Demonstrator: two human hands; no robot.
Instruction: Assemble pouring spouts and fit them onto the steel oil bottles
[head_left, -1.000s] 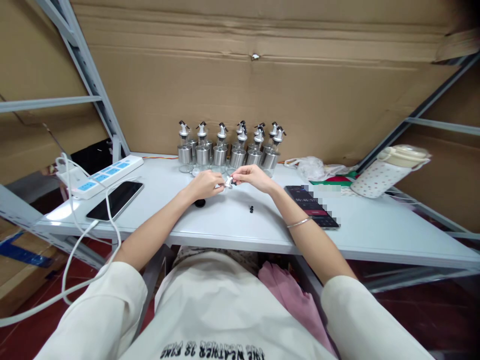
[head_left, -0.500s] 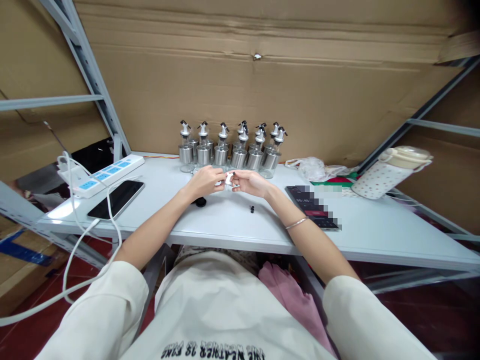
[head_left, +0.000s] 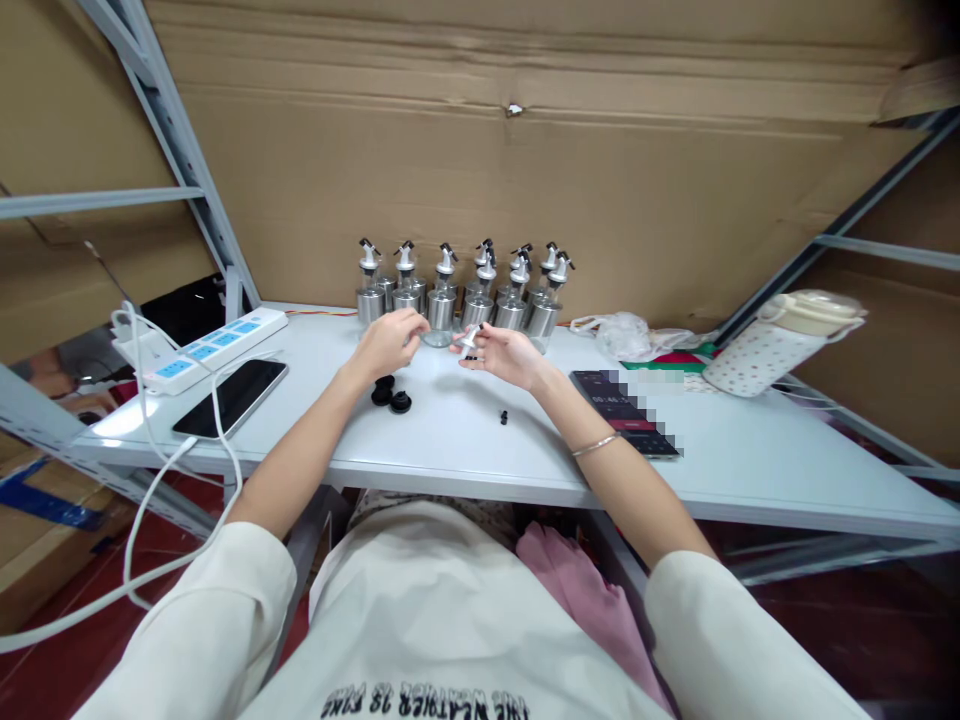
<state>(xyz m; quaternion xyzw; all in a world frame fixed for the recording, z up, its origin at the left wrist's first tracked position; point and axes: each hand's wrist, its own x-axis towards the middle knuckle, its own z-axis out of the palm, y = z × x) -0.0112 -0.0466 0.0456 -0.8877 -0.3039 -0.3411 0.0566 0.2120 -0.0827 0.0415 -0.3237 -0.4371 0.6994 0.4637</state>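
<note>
My right hand (head_left: 510, 357) is closed with its fingertips round a small white and black pourer spout (head_left: 470, 340), held above the table in front of the bottles. To its left, my left hand (head_left: 391, 345) is raised with its fingers curled together. What it holds, if anything, is hidden. Below the left hand lie round black caps (head_left: 400, 402) on the white table (head_left: 450, 450). A tiny black part (head_left: 504, 417) lies by itself below the right hand. Behind both hands stand several glass and steel oil bottles (head_left: 510, 316) with pourer tops.
A power strip (head_left: 214, 350) and a phone (head_left: 232, 398) with white cables are on the left. On the right lie another phone (head_left: 626, 415) showing a timer, a plastic bag (head_left: 622, 338) and a spotted white bottle (head_left: 761, 350). Cardboard (head_left: 525, 180) walls the back.
My left hand has moved left, away from the pourer spout, which stays in my right hand. The black caps are now more fully uncovered. The spout has tilted.
</note>
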